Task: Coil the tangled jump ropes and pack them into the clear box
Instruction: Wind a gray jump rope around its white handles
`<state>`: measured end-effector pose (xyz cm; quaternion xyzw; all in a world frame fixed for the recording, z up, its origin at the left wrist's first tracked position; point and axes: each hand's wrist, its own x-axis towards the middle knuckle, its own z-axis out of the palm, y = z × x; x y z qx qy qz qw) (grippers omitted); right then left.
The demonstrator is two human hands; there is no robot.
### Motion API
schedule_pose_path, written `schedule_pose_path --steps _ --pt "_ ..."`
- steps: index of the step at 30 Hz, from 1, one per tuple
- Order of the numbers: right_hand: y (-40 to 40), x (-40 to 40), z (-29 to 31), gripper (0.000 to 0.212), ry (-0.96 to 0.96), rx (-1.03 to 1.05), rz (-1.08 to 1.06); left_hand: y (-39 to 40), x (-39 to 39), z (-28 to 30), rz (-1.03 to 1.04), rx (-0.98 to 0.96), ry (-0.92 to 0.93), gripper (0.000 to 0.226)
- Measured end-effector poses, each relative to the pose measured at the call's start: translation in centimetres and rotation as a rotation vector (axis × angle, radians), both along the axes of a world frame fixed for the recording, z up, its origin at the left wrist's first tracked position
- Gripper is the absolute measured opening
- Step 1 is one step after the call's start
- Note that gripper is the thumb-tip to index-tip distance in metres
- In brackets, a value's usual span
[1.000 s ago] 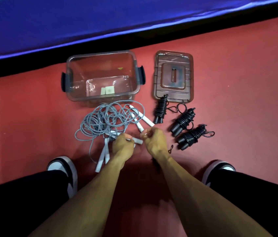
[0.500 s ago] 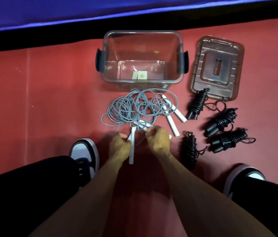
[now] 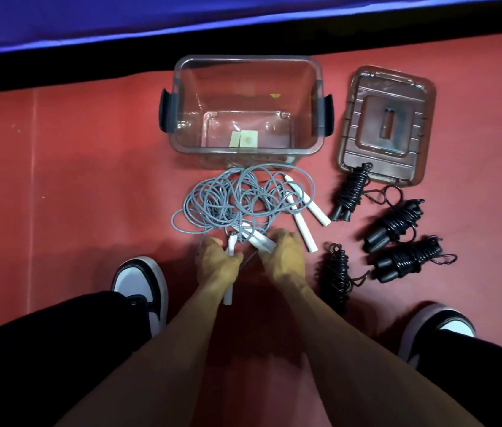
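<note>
A tangle of grey jump ropes (image 3: 237, 198) with white handles lies on the red floor just in front of the clear box (image 3: 248, 149), which holds no rope. My left hand (image 3: 217, 261) grips one white handle (image 3: 229, 272) that points toward me. My right hand (image 3: 285, 257) holds another white handle (image 3: 259, 240) at the near edge of the tangle. Two more white handles (image 3: 303, 223) lie loose to the right. Several coiled black ropes (image 3: 397, 229) lie further right, one (image 3: 337, 275) beside my right wrist.
The box's brown-tinted lid (image 3: 388, 124) lies flat to the right of the box. My two shoes (image 3: 140, 285) (image 3: 434, 328) flank the hands. A blue mat (image 3: 182, 16) with a black edge runs along the far side.
The view has shifted, so box and ropes sit more to the centre-right. My left hand took hold of a white handle; both hands stay at the tangle's near edge.
</note>
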<state>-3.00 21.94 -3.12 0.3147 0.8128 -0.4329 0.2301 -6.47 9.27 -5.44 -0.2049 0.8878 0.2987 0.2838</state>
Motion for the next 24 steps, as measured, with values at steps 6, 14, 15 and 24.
schedule_pose_path --steps 6,14,15,24 --pt "-1.2 0.1 -2.7 0.036 -0.042 0.002 0.029 -0.4 1.0 -0.7 -0.085 0.037 -0.111 0.033" --pt "-1.2 0.2 -3.5 0.035 -0.044 -0.046 0.040 0.2 0.7 -1.0 -0.090 0.094 -0.121 0.013" --pt "-1.3 0.2 -3.3 0.032 -0.034 -0.056 0.000 0.3 0.6 -0.9 -0.091 0.111 -0.122 0.008" --pt "-0.8 0.0 -0.6 0.016 -0.042 -0.053 0.117 0.3 0.3 1.5 0.002 0.246 -0.078 0.020"
